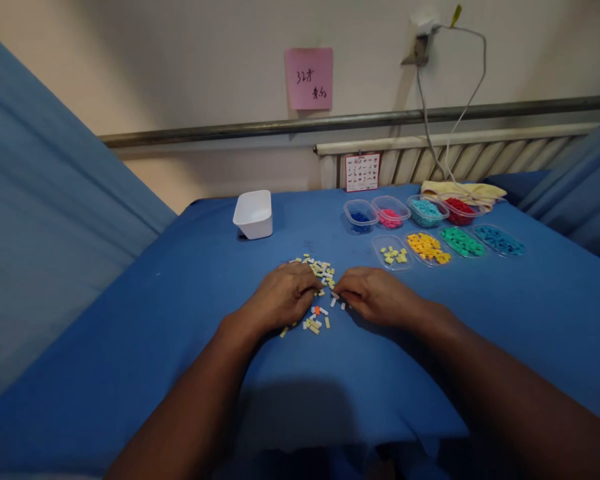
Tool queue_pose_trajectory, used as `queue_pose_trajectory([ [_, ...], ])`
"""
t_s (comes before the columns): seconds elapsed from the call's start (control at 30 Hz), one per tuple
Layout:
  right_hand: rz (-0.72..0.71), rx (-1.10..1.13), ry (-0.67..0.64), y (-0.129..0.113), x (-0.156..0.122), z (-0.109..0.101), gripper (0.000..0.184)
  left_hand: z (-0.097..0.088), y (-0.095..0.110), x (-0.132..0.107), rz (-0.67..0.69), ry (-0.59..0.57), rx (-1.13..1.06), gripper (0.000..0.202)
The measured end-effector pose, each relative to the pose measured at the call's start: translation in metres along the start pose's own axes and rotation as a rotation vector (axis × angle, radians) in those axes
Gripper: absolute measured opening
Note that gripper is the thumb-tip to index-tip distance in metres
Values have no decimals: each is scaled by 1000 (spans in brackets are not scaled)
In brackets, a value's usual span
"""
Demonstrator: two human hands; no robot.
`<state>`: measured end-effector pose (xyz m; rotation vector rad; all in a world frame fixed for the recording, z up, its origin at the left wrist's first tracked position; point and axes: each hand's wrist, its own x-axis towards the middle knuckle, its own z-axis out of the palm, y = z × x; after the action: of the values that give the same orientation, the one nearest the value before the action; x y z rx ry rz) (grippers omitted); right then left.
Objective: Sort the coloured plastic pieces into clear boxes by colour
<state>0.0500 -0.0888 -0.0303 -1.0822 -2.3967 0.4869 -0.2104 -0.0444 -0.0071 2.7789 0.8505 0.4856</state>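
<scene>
A loose pile of small pale-yellow and white plastic pieces [323,268] lies on the blue cloth between my hands. My left hand [286,293] rests over the pile's left side, its fingers curled and the thumb drawn in; anything within them is hidden. Just across a narrow gap, my right hand [375,293] has thumb and fingertips pressed together at the pile's right edge. Whatever it pinches is too small to name. One orange piece [317,311] sits among white ones below the fingertips. A few pale-yellow pieces [314,327] are scattered nearer to me.
A white tub [253,215] stands at the back left. Clear containers at the back right hold coloured pieces, including yellow-orange [429,248], green [461,241] and red [459,210]. Behind them lie a yellow cloth [473,192] and a hanging cable [447,143]. Blue curtains [45,173] flank the table.
</scene>
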Motion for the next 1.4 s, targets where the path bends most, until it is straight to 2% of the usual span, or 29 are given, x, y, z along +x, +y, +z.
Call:
queue_pose_trajectory([
  [0.1, -2, 127, 56, 5, -2, 0, 25, -5, 0, -2, -82, 39, -33, 30],
  [0.23, 87, 137, 194, 16, 1, 4, 23, -10, 2, -2, -141, 37, -2, 24],
  [0.3, 116, 117, 173, 19, 6, 8, 22, -11, 5, -2, -114, -2, 7, 23],
  [0.4, 95, 51, 66, 17, 17, 11, 24, -12, 10, -2, -69, -58, 41, 21],
  [0.53, 80, -84, -20, 14, 29, 10, 28, -14, 13, -2, -62, -115, 81, 14],
  [0.63, 86, -103, -52, 15, 28, 7, 27, -15, 14, -3, -74, -132, 72, 15],
  [0.77, 99, -117, -56, 18, 22, 5, 25, -14, 14, -5, -84, -135, 26, 14],
  [1.0, 135, -104, -40, 19, 20, 6, 22, -10, 12, -5, -18, -110, -24, 15],
  [1.13, 158, -145, -37, 12, 22, 2, 19, -10, 9, -3, 5, -125, 5, 15],
  [1.27, 178, -248, -40, -2, 28, -4, 22, -10, -1, 0, 41, -109, 64, 20],
  [1.4, 210, -370, -14, -5, 39, -2, 32, -1, -19, 5, 44, -35, 103, 24],
])
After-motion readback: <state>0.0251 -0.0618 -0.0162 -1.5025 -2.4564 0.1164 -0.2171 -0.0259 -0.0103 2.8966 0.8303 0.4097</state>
